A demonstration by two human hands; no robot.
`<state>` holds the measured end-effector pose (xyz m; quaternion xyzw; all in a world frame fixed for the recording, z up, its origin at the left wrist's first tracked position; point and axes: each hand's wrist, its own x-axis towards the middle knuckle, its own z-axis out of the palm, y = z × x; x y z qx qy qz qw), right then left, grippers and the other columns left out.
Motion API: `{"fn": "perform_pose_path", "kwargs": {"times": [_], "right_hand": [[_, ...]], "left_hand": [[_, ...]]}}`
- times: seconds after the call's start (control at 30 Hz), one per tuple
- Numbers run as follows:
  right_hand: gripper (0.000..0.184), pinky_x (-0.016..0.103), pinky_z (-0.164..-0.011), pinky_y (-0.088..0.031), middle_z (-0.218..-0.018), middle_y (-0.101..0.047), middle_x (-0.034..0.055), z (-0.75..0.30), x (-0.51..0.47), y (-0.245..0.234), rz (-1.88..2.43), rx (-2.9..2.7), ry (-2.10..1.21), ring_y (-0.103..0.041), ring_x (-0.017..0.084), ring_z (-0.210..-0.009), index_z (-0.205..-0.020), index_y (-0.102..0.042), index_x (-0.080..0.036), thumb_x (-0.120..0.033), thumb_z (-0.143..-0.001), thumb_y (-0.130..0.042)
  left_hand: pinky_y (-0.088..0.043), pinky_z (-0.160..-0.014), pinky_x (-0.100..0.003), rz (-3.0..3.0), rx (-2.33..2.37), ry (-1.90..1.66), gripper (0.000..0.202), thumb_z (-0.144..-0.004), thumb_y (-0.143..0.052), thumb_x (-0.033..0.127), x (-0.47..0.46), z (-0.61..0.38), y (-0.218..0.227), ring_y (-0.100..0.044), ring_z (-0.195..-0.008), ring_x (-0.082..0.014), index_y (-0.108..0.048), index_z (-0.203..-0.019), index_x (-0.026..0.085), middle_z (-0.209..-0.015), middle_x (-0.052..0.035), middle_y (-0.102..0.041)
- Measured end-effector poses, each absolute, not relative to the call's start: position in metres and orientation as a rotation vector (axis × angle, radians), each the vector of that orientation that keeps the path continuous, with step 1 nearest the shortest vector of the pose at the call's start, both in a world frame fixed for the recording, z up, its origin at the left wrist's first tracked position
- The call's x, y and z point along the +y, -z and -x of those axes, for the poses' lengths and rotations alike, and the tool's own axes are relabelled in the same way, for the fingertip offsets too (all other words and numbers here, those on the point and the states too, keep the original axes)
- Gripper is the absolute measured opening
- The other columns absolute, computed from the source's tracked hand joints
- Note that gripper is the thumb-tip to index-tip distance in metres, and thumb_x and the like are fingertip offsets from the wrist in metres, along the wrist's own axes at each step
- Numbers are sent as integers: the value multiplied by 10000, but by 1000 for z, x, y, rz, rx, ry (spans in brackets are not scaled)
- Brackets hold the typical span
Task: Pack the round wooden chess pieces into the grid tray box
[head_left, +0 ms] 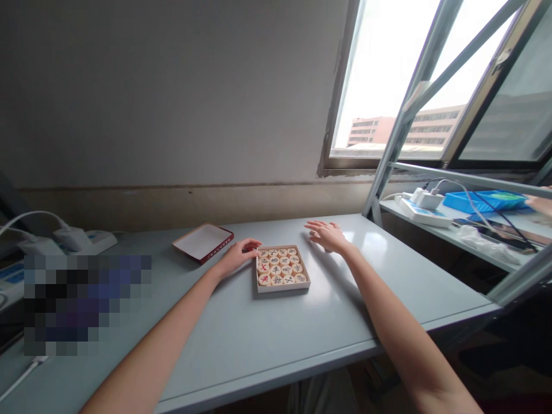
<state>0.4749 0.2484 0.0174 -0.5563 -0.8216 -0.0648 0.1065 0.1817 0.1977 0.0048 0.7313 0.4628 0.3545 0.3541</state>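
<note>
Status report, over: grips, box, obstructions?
Left grip at left edge of box; right grip spread, to its right. Box open, pieces inside. Lid lies left; nothing seen blocking.

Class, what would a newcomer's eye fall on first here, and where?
First, the box of round pieces, open near the middle of the desk. The left hand is at its far left corner, the right hand beyond it to the right. Upper right, the bright window glares.

This looks like a plain office or shared workroom: a grey desk (224,345) across the lower frame, a power strip (425,214) with plugged-in adapters at right, and an upper-right window (383,69) facing a multi-storey building (435,123).
</note>
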Motion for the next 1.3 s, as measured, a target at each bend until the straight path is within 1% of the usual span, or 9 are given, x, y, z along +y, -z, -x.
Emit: {"fn": "perform_pose_path", "kwargs": {"times": [0.13,0.23,0.4,0.47,0.6,0.97,1.1,1.2,1.3], "right_hand": [[333,620,-965,-112,-1267,-486,62,-477,252,-8,1678,-2477,185,-379,244,-1208,-1112,-544,-259,-176,-860,-344],[332,630,-963,-118,-1258,-494,73,-476,248,-12,1711,-2426,189,-400,256,-1192,-1086,-564,-247,-140,-843,-365],[393,410,-912,-362,-1202,-532,46,-441,225,-38,1365,-2420,-34,-479,207,-1095,-1118,-546,-251,-75,-783,-439],[362,301,-822,-424,-1073,-597,25,-418,210,-48,1092,-2568,-332,-551,159,-952,-1074,-572,-237,-78,-760,-488],[315,249,-728,-425,-1036,-593,16,-382,186,-51,816,-2746,-597,-557,154,-875,-1028,-588,-248,-181,-720,-597],[214,315,-796,-363,-940,-528,43,-413,207,-52,1036,-2614,-266,-457,193,-935,-907,-558,-205,-238,-701,-607],[176,349,-810,-356,-957,-529,55,-452,221,-54,1449,-2520,-110,-441,221,-974,-882,-552,-212,-240,-708,-565],[252,383,-813,-354,-997,-530,91,-472,224,-53,1842,-2464,-50,-438,261,-1001,-946,-562,-213,-261,-698,-551],[331,394,-819,-354,-1029,-529,110,-477,225,-53,1951,-2458,-30,-436,280,-1022,-1013,-554,-212,-247,-685,-550]], "left_hand": [[-413,-878,-318,-1886,1205,-922,319,-674,-565,341,197,-182,-5,-544,-998,-213,-594,-941,170,-1039,-76,-617],[-412,-878,-330,-1894,1222,-920,308,-680,-559,336,195,-183,-7,-545,-989,-218,-598,-941,177,-1033,-72,-620],[-418,-872,-327,-1908,1224,-917,318,-688,-544,336,196,-183,-6,-551,-977,-214,-594,-953,168,-1028,-77,-621],[-416,-879,-322,-1924,1207,-919,320,-689,-541,334,197,-182,-5,-553,-980,-212,-595,-954,163,-1015,-75,-626],[-413,-887,-316,-1944,1198,-924,327,-691,-535,338,200,-181,-3,-552,-990,-211,-595,-961,164,-1018,-72,-627],[-402,-898,-321,-1925,1172,-910,332,-688,-548,343,199,-181,-4,-541,-1006,-209,-590,-964,164,-1035,-67,-620],[-407,-890,-323,-1911,1176,-919,314,-689,-550,337,199,-181,-3,-546,-993,-207,-586,-947,162,-1014,-72,-624],[-411,-882,-318,-1909,1172,-911,311,-690,-550,333,200,-181,-1,-544,-995,-204,-583,-948,164,-1018,-74,-618],[-413,-876,-313,-1908,1174,-906,314,-687,-551,333,201,-180,0,-544,-997,-204,-582,-954,169,-1022,-71,-615]]}}
